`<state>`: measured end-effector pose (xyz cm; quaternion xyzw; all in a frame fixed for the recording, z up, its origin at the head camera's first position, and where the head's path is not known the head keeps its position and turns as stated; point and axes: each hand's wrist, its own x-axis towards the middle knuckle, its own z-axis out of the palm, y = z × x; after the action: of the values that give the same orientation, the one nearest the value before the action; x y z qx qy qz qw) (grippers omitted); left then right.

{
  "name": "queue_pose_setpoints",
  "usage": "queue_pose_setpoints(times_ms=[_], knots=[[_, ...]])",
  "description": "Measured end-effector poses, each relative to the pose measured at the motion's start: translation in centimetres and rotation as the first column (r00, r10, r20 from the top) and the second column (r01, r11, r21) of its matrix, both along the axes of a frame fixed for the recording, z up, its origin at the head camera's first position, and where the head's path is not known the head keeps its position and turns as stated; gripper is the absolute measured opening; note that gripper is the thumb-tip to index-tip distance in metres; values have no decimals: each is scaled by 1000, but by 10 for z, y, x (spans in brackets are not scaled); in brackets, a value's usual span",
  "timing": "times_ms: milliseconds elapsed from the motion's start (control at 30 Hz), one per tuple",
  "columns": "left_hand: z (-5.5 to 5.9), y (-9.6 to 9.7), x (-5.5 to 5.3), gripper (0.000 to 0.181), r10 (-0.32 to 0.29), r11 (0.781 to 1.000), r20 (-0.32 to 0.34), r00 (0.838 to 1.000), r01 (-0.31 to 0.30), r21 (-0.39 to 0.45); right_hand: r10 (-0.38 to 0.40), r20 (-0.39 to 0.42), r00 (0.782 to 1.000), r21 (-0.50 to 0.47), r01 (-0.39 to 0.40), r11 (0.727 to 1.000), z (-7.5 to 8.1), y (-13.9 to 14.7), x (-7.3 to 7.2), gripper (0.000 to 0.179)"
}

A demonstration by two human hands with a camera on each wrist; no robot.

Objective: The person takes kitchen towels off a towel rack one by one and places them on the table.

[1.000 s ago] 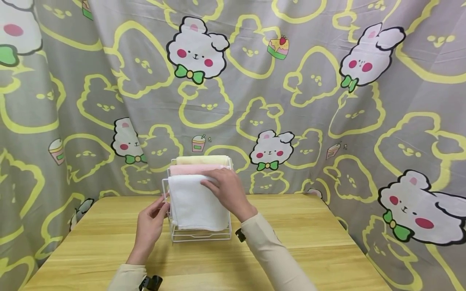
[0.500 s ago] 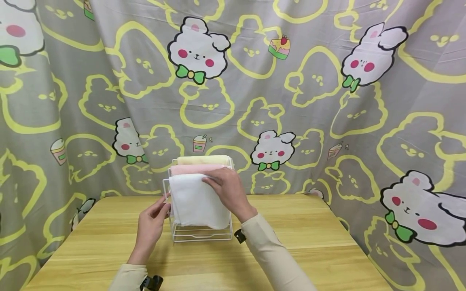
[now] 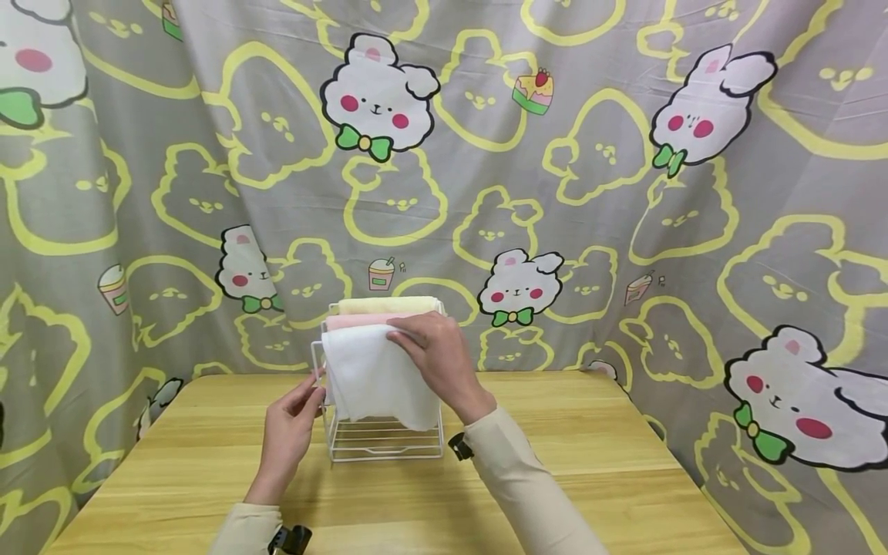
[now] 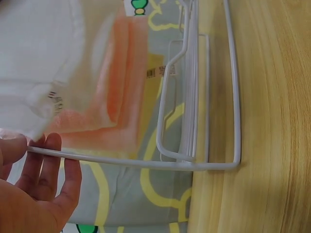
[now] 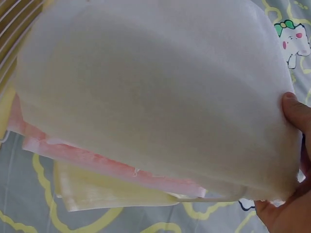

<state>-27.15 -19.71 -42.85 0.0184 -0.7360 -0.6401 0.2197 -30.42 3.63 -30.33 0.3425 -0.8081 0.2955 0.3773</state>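
Note:
A white wire rack [image 3: 385,455] stands on the table with three towels hanging over its bars. The white towel [image 3: 371,374] is at the front, the pink towel [image 3: 357,320] behind it and the yellow towel [image 3: 388,305] at the back. My right hand [image 3: 447,366] pinches the top edge of the white towel near its right corner, thumb in front. At the rack's left side, my left hand [image 3: 287,428] holds the upright wire between thumb and fingers. The left wrist view shows this grip on the wire [image 4: 121,163], with a small label on the white towel.
The wooden table [image 3: 569,470] reaches out on both sides of the rack. Behind it hangs a grey curtain [image 3: 444,177] with yellow outlines and white cartoon animals. Dark wrist straps sit on both sleeves.
My right hand has risen slightly, drawing the white towel up. Its lower edge hangs higher and more wavy, so more of the rack's base shows. My left hand stays on the rack.

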Motion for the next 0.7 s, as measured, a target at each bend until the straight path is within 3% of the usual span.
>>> queue_pose_setpoints(times_ms=[433,700], knots=[[-2,0,-4,34,-16,999,-46,999,18,35,33,-70,997,-28,-35,999,14,7,16,22],[-3,-1,-4,35,-19,999,-41,999,20,29,27,-88,996,-43,-31,999,18,11,24,22]])
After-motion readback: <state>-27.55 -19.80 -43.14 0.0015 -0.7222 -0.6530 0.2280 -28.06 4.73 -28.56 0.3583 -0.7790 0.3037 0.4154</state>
